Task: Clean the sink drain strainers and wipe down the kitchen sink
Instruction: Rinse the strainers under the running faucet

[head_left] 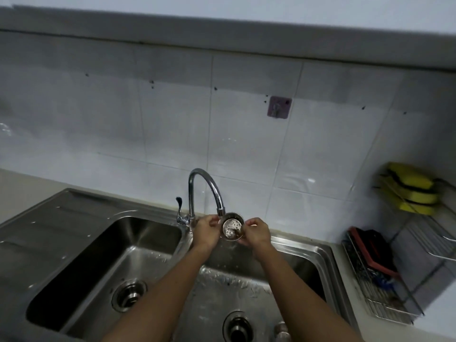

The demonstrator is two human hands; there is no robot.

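Pinching the strainer (232, 229) by its rim, my left hand (206, 233) grips one side and my right hand (256, 233) the other, fingertips curled over the edge. It is a small round steel cup, wet and shiny, with its perforated bottom facing me. I hold it just under the spout of the tap (191, 198), above the right basin. I count one strainer, one tap, and a sink (308, 245) with two basins and two drains (129, 294).

Yellow sponges (410, 187), perhaps black-backed.
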